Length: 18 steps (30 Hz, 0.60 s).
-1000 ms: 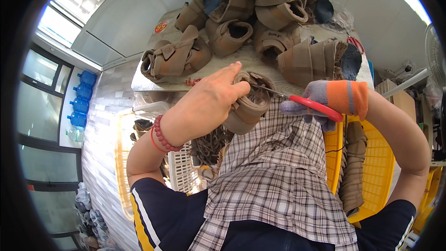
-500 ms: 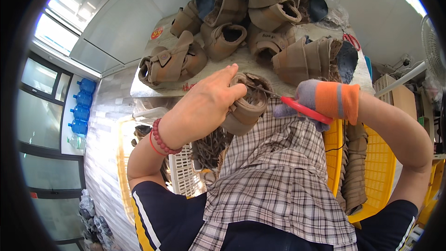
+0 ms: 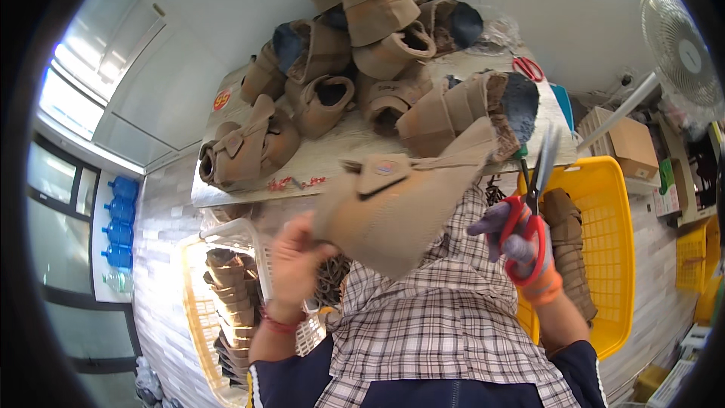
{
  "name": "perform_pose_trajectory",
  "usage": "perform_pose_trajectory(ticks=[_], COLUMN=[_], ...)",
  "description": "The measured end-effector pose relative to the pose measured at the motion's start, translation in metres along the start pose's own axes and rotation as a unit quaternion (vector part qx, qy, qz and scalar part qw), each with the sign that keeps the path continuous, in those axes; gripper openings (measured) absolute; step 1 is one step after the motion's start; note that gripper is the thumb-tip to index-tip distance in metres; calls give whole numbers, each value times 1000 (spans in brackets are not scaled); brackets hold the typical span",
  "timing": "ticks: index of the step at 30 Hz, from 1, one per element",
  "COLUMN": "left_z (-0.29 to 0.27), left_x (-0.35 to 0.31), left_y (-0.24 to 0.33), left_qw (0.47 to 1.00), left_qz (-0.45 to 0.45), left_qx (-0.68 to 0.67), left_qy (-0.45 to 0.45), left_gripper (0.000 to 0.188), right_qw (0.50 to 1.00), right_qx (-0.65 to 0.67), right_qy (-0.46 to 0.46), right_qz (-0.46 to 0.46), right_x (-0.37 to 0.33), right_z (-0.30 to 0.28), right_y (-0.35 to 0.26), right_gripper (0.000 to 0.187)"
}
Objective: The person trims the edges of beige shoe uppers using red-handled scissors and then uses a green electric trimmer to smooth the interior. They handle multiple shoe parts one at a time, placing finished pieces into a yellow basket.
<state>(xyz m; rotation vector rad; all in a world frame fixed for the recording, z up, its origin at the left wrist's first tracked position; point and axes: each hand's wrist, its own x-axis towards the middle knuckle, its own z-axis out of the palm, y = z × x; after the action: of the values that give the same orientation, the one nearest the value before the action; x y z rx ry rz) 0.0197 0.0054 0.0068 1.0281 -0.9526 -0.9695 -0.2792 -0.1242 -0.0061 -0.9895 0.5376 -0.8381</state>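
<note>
Past the fingers of your left hand (image 3: 294, 266), the table (image 3: 321, 155) edge gives bare room. They touch the upper (image 3: 396, 215) rightward; gripping, I cannot tell. Your right hand (image 3: 518, 248) clasps scissors (image 3: 533, 202), blades upward.

- Desk (image 3: 332, 149): pale wood-grained top, beyond the fingers (image 3: 487, 224).
- Wall (image 3: 563, 34): pale, panelled, farther beyond the fingers.
- Floor (image 3: 160, 264): grey plank pattern, below the fingers, brightly lit to their left.
- Dark-framed glass panes (image 3: 54, 261): far left of the fingers.
- Bright window (image 3: 72, 102): ahead and left of them.
</note>
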Motion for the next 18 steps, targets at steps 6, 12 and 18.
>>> perform_pose_trajectory(ticks=[6, 12, 18], left_z=[91, 112, 105], left_x=[20, 17, 21], left_y=[-33, -27, -52], left_qw=[944, 878, 987], left_qz=[156, 257, -51], left_qx=[282, 373, 124], left_qy=[-72, -158, -87], left_gripper=[24, 24, 37], right_qw=[986, 977, 971], right_qx=[67, 108, 91], right_qy=[119, 160, 205], right_qz=[-96, -90, -89], right_x=[-17, -48, -67], right_z=[7, -30, -45], right_y=[25, 44, 51], right_gripper=[68, 63, 66])
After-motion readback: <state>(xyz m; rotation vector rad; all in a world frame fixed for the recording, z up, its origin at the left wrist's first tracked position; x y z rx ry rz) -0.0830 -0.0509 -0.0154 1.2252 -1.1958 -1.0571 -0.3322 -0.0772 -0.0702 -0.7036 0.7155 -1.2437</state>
